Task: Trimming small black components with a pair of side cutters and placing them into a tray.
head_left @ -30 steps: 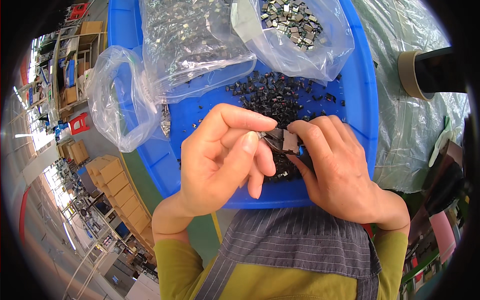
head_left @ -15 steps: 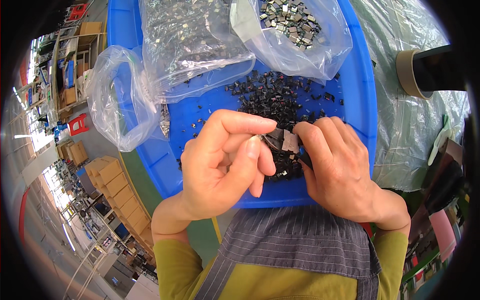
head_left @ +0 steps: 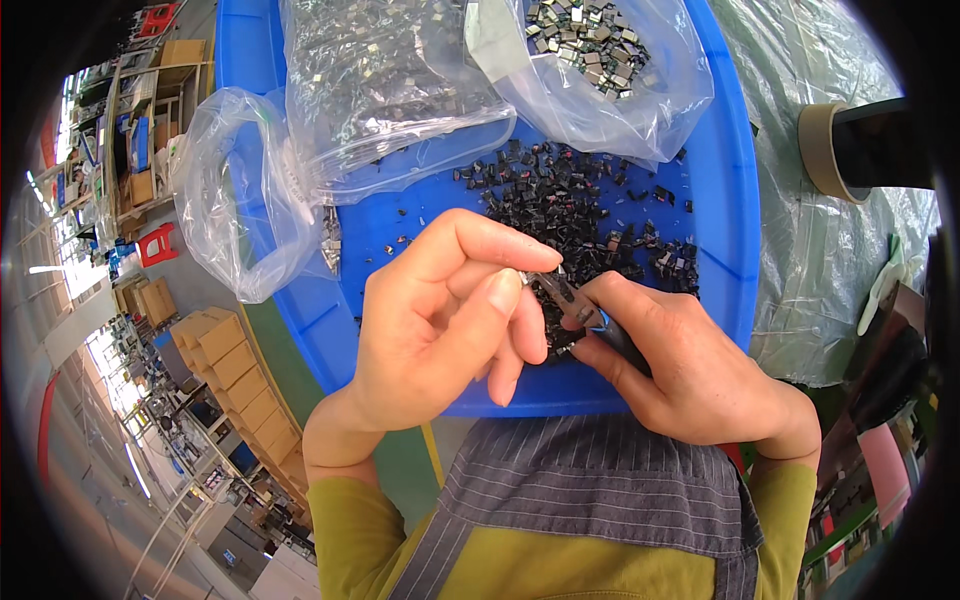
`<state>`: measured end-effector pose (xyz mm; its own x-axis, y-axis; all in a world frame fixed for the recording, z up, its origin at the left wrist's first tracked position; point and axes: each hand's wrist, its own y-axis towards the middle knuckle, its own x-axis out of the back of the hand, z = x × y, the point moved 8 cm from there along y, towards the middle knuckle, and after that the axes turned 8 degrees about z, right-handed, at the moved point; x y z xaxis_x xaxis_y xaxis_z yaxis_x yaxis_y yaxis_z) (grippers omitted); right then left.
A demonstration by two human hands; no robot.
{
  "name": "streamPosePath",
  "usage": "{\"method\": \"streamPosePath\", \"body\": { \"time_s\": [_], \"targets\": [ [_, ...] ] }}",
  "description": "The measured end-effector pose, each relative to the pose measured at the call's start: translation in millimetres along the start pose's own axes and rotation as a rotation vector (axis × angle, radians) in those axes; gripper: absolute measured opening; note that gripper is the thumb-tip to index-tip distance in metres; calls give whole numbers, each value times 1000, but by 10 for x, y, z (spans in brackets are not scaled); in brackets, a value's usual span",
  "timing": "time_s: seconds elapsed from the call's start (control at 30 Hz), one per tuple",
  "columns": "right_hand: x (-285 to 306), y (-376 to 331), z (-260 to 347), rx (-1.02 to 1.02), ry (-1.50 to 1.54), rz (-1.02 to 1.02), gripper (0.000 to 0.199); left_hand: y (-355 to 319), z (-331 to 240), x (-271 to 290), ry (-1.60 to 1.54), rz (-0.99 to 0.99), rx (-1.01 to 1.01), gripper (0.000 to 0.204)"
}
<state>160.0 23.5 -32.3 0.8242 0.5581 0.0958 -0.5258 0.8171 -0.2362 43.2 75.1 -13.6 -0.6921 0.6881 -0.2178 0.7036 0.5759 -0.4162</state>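
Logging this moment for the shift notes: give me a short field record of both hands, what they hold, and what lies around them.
left hand: fingers pinched on a small part at the tool tip, too small to identify
right hand: grips a small blue-handled hand tool
work surface: blue plastic tub
loose stock: pile of small black parts in the tub
bags: clear bag of metallic parts; open bag of small square parts; near-empty clear bag over the tub's left rim
beside tub: tape roll

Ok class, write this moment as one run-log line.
left hand: pinching small part | right hand: gripping small pliers | blue tray: loose black parts, clear bags
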Motion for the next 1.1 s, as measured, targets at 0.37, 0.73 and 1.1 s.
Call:
{"method": "streamPosePath", "body": {
  "time_s": [0.37, 0.73, 1.1],
  "targets": [
    [152, -57, 129, 32, -495, -272, 48, -27, -96, 12, 158, -80, -104, 26],
    [174, -60, 182, 54, -550, -329, 50, -15, -120, -46, 249, -160, -181, 27],
    [189, -83, 208, 33, -686, -378, 62, -16, -134, -76, 397, -140, -205, 27]
  ]
}}
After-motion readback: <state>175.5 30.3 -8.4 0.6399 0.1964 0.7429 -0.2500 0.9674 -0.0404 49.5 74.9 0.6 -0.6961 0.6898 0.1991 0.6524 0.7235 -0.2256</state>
